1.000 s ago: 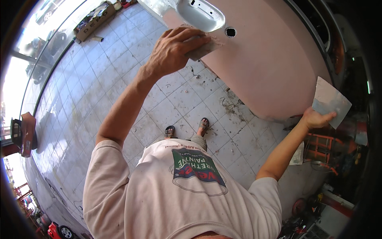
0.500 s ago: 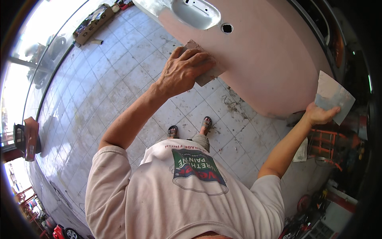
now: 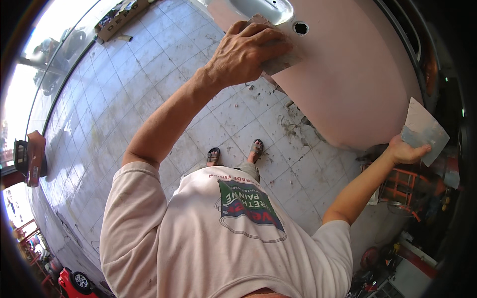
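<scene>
A large car panel with a matte pink, putty-like coat curves across the upper right. At its left edge, my left hand grips a flat, smeared putty spreader from above. The spreader lies close against the panel; whether its edge touches cannot be made out. Near the panel's lower right end, my right hand holds up a flat grey plate by its lower edge, with pink paste on its upper part. The plate is apart from the panel.
The panel has a bare metal handle recess and a round hole. An orange metal rack stands below my right hand. A cardboard box sits at the far left on the tiled floor.
My left hand and the spreader have moved up along the panel's edge, nearer the handle recess. My right hand still holds its plate beside the panel. The whole view has shifted slightly.
</scene>
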Demonstrator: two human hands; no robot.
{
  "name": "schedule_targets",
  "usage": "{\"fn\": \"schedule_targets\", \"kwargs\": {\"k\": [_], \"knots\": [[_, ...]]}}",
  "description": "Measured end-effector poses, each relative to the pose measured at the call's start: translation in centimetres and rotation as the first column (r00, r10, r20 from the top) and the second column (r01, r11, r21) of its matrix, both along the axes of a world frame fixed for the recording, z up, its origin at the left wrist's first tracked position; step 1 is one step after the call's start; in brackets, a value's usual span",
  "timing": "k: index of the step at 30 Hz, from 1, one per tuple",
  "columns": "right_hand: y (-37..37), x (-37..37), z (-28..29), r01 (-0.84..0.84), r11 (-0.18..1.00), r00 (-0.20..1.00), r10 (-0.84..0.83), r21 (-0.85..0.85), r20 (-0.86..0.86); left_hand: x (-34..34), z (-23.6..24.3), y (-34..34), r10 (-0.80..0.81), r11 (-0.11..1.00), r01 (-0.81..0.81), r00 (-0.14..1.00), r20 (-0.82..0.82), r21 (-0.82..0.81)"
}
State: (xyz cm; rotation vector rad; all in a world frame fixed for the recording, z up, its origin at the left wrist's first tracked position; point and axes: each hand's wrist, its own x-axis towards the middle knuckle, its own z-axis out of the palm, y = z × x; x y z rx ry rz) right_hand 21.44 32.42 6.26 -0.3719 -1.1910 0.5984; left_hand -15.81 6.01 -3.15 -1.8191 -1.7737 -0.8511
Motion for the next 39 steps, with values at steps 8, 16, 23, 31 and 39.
{"fn": "schedule_targets", "kwargs": {"k": [8, 16, 23, 31, 39], "knots": [[-0.2, -0.3, -1.0, 0.018, 0.999, 1.0, -0.019, -0.028, -0.019, 2.1, -7.9, -4.5, -0.038, 0.995, 0.045, 0.996, 0.085, -0.093], [0.2, 0.1, -2.1, 0.014, 0.999, 1.0, -0.014, -0.04, -0.015, -2.3, 2.4, -0.7, 0.013, 1.0, -0.013, 0.998, 0.059, -0.012], [0.3, 0.7, -2.2, 0.057, 0.994, 0.997, -0.063, -0.097, -0.052, 2.4, 0.6, 0.3, 0.024, 1.0, -0.024, 0.999, 0.027, 0.007], [0.1, -0.2, -4.1, -0.122, 0.974, 0.989, 0.102, -0.191, -0.111, 3.1, 2.3, -3.5, -0.08, 0.955, 0.068, 0.996, -0.031, -0.288], [0.6, 1.1, -5.6, -0.129, 0.991, 0.988, 0.131, -0.023, 0.087, 10.2, 20.6, 14.9, -0.449, 0.863, 0.502, 0.814, -0.368, 0.057]]}}
